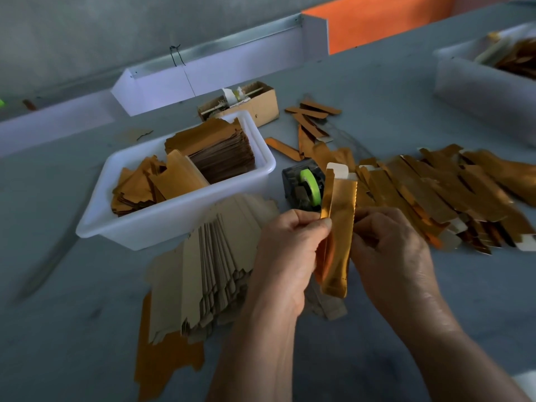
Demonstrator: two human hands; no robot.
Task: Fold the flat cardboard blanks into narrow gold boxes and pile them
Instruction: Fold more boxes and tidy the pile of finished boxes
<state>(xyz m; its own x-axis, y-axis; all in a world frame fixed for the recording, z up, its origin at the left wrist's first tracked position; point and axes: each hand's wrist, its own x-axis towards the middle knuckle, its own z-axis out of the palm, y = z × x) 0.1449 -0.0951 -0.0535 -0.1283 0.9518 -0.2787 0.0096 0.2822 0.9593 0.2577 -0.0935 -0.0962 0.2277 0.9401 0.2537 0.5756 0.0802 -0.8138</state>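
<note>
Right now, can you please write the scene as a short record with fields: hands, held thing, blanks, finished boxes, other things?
left hand: pinches the gold box's left edge
right hand: grips its right edge
gold box: held upright above the table, half formed, white flap on top
blanks: fanned stack, brown side up, in front of the white tub
white tub: holds more gold blanks
pile: folded gold boxes, right of the hands
tape dispenser: green roll, behind the held box

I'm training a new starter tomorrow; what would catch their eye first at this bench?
Front and centre, the left hand and right hand pinch a half-folded gold box, held upright. To the right sprawls the pile of finished gold boxes; to the left sits a white tub of gold blanks, with a fanned stack of flat blanks before it.
</note>
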